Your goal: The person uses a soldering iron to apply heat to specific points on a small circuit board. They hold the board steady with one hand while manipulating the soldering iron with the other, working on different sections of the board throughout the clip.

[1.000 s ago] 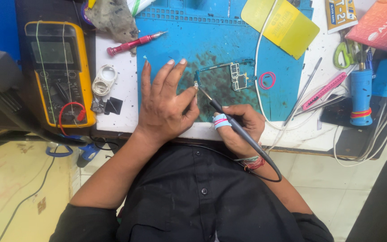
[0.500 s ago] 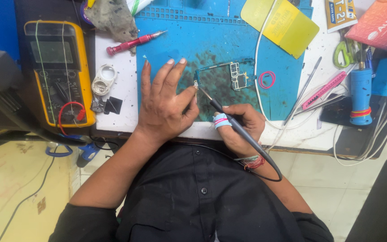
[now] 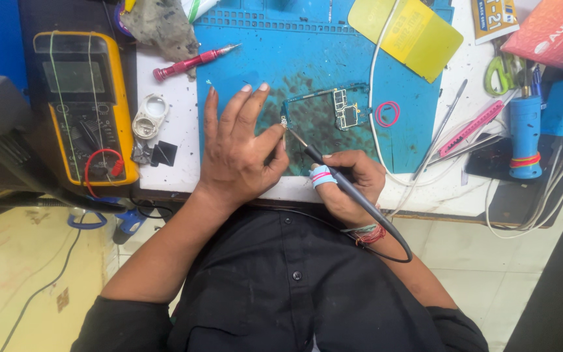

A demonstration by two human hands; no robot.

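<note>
A small green circuit board (image 3: 333, 107) lies on a blue work mat (image 3: 281, 58). My left hand (image 3: 239, 153) rests flat on the mat, fingers spread, pressing down on the board's left part. My right hand (image 3: 350, 182) grips a black soldering iron (image 3: 343, 186) like a pen; its thin metal tip touches the board's left end beside my left thumb. The iron's black cord loops down past my right wrist, which wears red and white bands.
A yellow multimeter (image 3: 86, 104) sits at the left. A red screwdriver (image 3: 190, 62), a grey rag (image 3: 158, 23), a yellow card (image 3: 412, 36), a pink rubber ring (image 3: 387, 113), tweezers (image 3: 441, 130), green scissors (image 3: 500, 72) and a blue tool (image 3: 526, 133) surround the mat.
Both hands stay nearly still; the iron's tip has shifted only slightly on the board.
</note>
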